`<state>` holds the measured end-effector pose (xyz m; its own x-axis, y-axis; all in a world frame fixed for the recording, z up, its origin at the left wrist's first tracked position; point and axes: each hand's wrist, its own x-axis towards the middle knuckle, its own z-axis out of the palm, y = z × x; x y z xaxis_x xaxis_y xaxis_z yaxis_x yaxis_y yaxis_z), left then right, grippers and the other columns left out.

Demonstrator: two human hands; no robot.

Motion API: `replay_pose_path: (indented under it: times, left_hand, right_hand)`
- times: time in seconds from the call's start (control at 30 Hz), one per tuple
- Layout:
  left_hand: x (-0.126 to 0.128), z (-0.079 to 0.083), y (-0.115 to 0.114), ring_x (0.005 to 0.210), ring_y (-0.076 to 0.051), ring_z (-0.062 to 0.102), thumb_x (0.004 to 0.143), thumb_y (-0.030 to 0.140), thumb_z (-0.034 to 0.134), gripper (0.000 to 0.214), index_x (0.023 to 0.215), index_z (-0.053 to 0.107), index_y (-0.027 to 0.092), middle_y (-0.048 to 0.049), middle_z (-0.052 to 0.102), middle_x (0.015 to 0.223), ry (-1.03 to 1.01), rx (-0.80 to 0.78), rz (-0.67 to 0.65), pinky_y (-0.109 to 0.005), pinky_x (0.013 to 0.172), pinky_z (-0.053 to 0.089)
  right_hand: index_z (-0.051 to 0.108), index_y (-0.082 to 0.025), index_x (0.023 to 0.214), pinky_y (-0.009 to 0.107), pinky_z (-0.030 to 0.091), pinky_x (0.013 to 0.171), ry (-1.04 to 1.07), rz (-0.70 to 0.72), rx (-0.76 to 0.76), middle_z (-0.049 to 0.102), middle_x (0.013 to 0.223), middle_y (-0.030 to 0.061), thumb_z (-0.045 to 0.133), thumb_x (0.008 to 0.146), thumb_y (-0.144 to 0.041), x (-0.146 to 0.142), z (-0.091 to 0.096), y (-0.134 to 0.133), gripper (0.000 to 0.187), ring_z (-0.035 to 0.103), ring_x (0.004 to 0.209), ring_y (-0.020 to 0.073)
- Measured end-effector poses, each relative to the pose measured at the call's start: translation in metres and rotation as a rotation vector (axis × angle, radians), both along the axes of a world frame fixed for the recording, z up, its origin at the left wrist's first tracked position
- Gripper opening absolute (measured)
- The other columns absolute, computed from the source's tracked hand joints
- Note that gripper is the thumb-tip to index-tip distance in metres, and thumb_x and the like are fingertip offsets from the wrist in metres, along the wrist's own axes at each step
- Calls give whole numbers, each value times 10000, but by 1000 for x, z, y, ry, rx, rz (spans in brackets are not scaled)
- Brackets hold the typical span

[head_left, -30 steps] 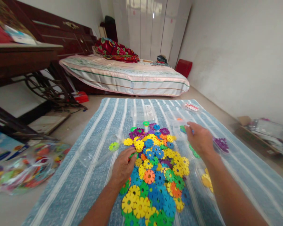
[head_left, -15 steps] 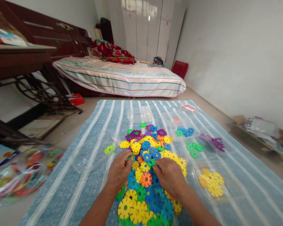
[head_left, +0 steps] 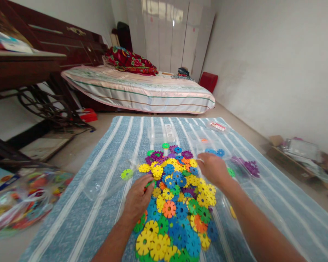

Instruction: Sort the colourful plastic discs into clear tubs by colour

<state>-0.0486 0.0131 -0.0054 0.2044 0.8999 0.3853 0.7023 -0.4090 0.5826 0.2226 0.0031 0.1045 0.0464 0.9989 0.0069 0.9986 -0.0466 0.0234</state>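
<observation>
Disc pile (head_left: 172, 210): from middle of striped cloth (head_left: 98, 171) toward its near edge.
Left hand (head_left: 139, 193): curled at pile's left, grip I cannot tell.
Right hand (head_left: 213, 169): beside pile's right, grip hidden.

Can pass along the left edge of the striped cloth (head_left: 68, 214); meets heaped discs (head_left: 168, 209) mid-cloth, transparent trays (head_left: 155, 135) beyond.

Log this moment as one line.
left hand: at left edge of notched plastic disc pile | right hand: near pile's far right side | grips: unclear | striped cloth: under pile
</observation>
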Motion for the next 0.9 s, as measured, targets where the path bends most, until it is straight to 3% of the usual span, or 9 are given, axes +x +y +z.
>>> replay_pose_path:
  times: [0.1,0.27,0.47,0.9]
  left_hand:
    - [0,-1,0,1044,-225,629,850,381,442,295,918,671,208,-83,683,1096,0,11,9,-390,948,498]
    - [-1,-3,1,1022,-217,640,851,371,460,274,929,676,222,-69,691,1080,2,36,16,-382,939,507]
    - [-1,-4,0,1018,-218,642,851,364,468,264,915,677,216,-73,695,1065,-15,44,17,-378,936,511]
    - [-1,-3,-1,1027,-226,639,852,357,462,267,917,679,215,-76,691,1079,-3,33,21,-398,941,509]
  right_hand:
    - [647,-174,1046,316,441,793,-91,-71,-70,638,1085,136,431,912,-209,34,6,39,256,589,1031,241]
    - [604,-167,1092,416,465,878,-183,-43,-214,595,1155,83,540,907,-281,64,-15,75,227,559,1067,226]
    - [565,-168,1149,436,484,881,-229,24,-287,569,1191,75,557,905,-335,70,-32,81,295,571,1042,213]
    - [550,-169,1171,420,501,853,-219,21,-304,564,1194,79,557,906,-338,73,-36,90,315,581,1017,208]
